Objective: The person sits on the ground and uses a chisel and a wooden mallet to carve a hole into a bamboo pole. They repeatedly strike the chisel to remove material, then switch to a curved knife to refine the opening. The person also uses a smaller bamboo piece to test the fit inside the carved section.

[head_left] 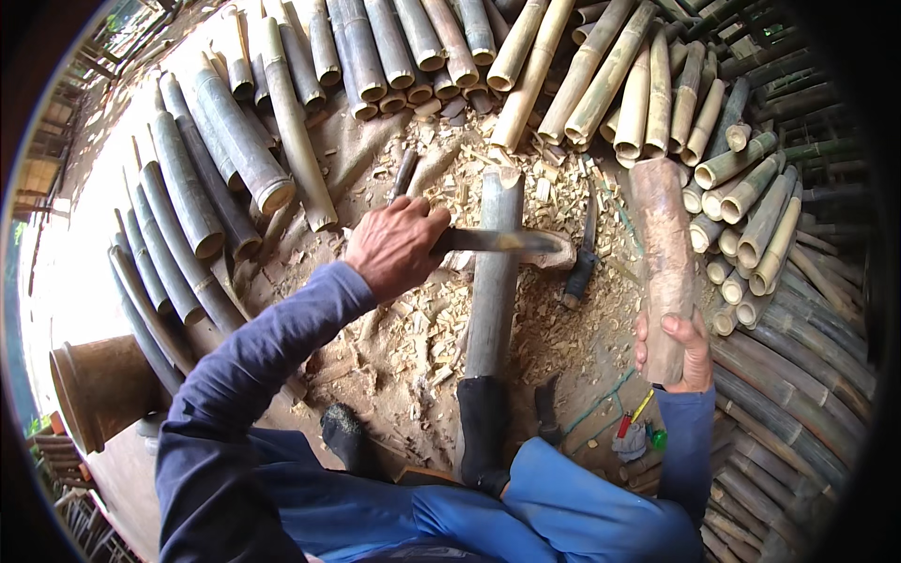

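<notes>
My left hand (394,246) grips the handle of a long knife (502,241), whose blade lies crosswise against the upper part of a grey-green bamboo pole (493,300). The pole runs from my black boot (483,432) up toward the heap of cut pieces. My right hand (680,349) is closed around the lower end of a thick brown wooden club (660,235), held upright to the right of the pole and apart from the knife. Both arms wear blue sleeves.
Cut bamboo sections lie stacked all around: grey-green ones (225,150) at left and top, pale yellow ones (648,84) at upper right. Chips (422,328) cover the dirt. A second dark-handled knife (582,263) lies right of the pole. A rusty bucket (99,385) stands at lower left.
</notes>
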A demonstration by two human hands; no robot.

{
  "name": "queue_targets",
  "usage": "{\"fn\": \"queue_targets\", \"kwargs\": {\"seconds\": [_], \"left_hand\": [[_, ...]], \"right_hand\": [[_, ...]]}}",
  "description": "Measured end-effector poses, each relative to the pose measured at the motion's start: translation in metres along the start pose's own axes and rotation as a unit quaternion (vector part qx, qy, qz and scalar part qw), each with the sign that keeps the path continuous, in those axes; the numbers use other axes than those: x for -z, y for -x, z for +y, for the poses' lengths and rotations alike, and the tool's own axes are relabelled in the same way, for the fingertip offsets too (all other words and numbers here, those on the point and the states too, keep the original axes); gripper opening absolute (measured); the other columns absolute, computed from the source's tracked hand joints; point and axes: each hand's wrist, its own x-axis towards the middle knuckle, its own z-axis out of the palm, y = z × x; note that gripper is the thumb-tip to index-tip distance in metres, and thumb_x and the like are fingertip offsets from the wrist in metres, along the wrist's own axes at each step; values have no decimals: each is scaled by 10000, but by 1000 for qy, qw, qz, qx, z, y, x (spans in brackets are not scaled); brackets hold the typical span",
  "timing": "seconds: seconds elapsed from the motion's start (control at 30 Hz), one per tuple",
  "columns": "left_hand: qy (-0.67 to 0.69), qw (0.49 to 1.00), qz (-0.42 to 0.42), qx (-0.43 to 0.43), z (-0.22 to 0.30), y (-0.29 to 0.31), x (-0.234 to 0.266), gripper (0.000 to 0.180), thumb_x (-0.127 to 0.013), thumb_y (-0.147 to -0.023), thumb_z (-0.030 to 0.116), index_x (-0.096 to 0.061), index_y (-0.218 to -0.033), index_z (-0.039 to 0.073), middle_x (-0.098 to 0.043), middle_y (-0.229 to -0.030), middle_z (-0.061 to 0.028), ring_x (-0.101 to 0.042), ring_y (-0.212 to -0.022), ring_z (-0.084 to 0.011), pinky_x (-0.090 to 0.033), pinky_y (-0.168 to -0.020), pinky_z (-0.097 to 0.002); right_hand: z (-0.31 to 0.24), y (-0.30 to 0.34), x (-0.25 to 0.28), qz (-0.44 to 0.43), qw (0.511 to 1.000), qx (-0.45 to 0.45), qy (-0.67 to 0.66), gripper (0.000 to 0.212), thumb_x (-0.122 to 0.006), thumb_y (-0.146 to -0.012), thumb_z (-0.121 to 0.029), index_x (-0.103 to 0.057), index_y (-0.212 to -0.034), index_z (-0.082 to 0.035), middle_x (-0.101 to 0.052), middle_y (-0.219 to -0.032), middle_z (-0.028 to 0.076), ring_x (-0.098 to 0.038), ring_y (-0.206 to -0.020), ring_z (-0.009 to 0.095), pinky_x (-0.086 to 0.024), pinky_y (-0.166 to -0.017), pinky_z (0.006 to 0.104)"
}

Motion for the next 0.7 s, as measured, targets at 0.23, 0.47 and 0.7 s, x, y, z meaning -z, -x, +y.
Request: {"fn": "queue_targets", "kwargs": {"seconds": [0.23,0.47,0.7], "left_hand": [[107,987,-104,63,14,78,-53,316,-683,-868,342,-524,-1039,130,-681,-842,-121,-685,-702,-330,-508,-603,-467],[119,986,-96,71,13,80,-64,302,-683,-876,367,-535,-967,120,-672,-766,-126,-671,-644,-344,-510,-569,-475],[123,987,-83,59,13,79,-62,276,-602,-941,366,-560,-913,95,-664,-730,-141,-679,-645,-336,-527,-578,-461]], "right_hand": [[0,1,-34,76,988,128,-29,709,-743,-749,-256,-451,-1323,40,-620,-856,118,-628,-601,182,-558,-538,311],[27,-3,-53,70,997,17,38,607,-709,-769,-182,-453,-1286,7,-627,-827,117,-635,-628,186,-554,-542,334],[34,-10,-60,-6,993,38,114,617,-761,-769,-180,-484,-1284,15,-596,-871,79,-601,-626,134,-529,-564,287]]}}
